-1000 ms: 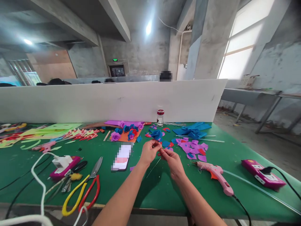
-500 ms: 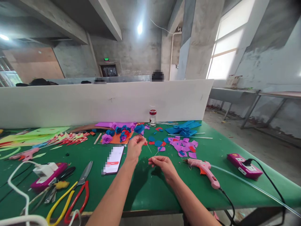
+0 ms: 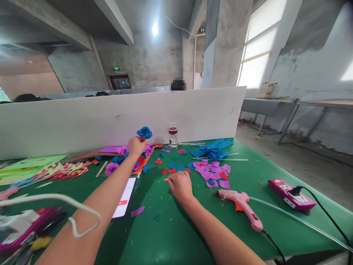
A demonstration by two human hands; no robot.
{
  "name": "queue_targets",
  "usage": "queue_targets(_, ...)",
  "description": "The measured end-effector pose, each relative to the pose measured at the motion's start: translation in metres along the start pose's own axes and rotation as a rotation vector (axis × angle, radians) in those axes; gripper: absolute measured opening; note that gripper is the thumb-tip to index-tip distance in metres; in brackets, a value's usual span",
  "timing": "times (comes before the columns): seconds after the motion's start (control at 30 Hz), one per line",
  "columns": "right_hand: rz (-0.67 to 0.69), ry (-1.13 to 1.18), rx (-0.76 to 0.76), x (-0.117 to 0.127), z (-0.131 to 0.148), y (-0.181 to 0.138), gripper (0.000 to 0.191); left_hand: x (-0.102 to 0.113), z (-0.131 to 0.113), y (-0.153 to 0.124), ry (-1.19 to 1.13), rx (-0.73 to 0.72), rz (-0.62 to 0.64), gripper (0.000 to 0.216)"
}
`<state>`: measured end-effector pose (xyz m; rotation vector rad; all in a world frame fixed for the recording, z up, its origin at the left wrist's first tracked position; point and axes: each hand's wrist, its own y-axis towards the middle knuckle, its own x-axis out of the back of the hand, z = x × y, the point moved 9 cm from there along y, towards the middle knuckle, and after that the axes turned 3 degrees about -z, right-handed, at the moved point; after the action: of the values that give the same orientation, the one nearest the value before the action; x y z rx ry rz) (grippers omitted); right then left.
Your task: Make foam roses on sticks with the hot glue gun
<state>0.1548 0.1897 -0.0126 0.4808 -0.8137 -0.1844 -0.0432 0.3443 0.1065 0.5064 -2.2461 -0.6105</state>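
My left hand (image 3: pixel 138 146) is raised toward the white board, its fingers pinched beneath a blue paper rose (image 3: pixel 145 132). Some purple shows behind the bloom's edges. On the table, my right hand (image 3: pixel 180 184) rests with curled fingers and the thumb pointing left; whether anything is in it is hidden. Just beyond it lie red and blue paper petals (image 3: pixel 172 165), with a heap of purple petals (image 3: pixel 211 172) to its right. Under my left forearm are more paper roses (image 3: pixel 112 168) and a phone (image 3: pixel 125 198), partly covered.
A pink glue gun (image 3: pixel 242 204) lies at the right, near a magenta power strip (image 3: pixel 291 195). A red-lidded jar (image 3: pixel 173 138) stands by the white board (image 3: pixel 91 121). Blue crepe paper (image 3: pixel 213 149) lies behind the petals. A white cable (image 3: pixel 63 198) crosses my left forearm.
My left hand has moved up and left, lifting the blue rose higher and turning its bloom into view. My right hand has turned knuckles up onto the table. The view has shifted right.
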Motion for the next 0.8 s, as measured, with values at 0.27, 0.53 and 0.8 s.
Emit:
queue_targets(0.27,-0.165,-0.120,0.097,0.017,-0.021,-0.006,0.017,-0.041,-0.005,0.045,0.450,-0.199,0.058,0.027)
queue_targets(0.53,-0.138,-0.081,0.087,0.014,-0.018,-0.009,0.011,-0.041,-0.001,0.057,0.695,-0.346,0.134,0.036)
queue_targets(0.8,-0.090,0.023,0.079,0.002,0.000,-0.017,0.027,-0.075,0.024,0.078,0.822,-0.423,0.298,0.032)
